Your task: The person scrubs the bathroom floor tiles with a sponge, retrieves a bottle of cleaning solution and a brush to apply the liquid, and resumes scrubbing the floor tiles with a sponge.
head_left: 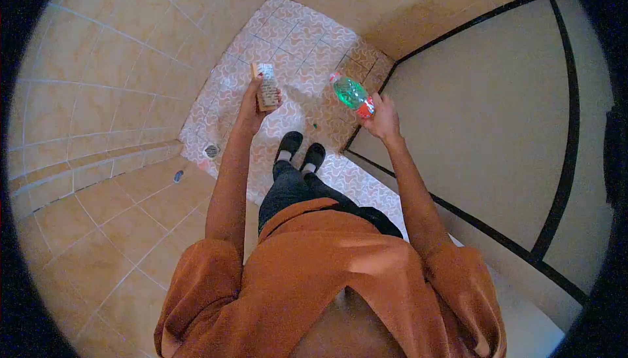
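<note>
Seemingly, little is done. The left grip (pixel 253 104) holds a rectangular wooden brush (pixel 267 90) with pale bristles; the right grip (pixel 382 119), a red-labelled green plastic bottle (pixel 350 92).

This looks like a small bathroom or washroom. Glazed tan tiles (pixel 131 51) with pale grout lines cover the walls, and the floor (pixel 288 44) is laid in small patterned tiles with a wavy pink-and-white design. A round drain grate (pixel 212 151) is set into it near one wall. Opposite stands a plain pale panel (pixel 484 109) in a dark frame, perhaps a door or partition, though the view's curved edges make that hard to tell.
</note>
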A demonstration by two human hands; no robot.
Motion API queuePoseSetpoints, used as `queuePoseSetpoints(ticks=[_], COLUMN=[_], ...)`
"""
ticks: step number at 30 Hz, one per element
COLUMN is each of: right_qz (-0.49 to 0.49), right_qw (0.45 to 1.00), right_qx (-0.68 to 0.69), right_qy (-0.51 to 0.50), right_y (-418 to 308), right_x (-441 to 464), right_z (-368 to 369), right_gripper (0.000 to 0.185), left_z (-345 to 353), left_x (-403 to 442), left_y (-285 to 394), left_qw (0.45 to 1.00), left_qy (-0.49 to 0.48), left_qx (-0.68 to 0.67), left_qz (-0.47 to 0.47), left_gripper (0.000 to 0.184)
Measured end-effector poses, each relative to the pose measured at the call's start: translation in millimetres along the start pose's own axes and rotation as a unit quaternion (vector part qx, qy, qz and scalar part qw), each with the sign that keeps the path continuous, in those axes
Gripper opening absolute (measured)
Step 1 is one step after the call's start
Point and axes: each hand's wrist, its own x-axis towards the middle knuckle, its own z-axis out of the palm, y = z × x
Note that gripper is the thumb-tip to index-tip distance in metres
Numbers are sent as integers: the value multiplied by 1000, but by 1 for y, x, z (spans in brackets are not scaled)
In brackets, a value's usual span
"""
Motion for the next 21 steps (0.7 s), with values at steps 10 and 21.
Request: queuePoseSetpoints(ticks=[10, 21], right_qz=[6, -64], right_qw=[1000, 959], right_qx=[11, 219], right_qy=[-1, 171], right_y=[14, -7], right_x=[25, 23], right_z=[-3, 17], right_gripper=[62, 64], left_z=[3, -15], left_x=[18, 31], left_y=[8, 18], left_qw=[1000, 1000], left_qy=[11, -11], left_qx=[21, -12], left_qz=[-18, -11], left_gripper=[42, 41])
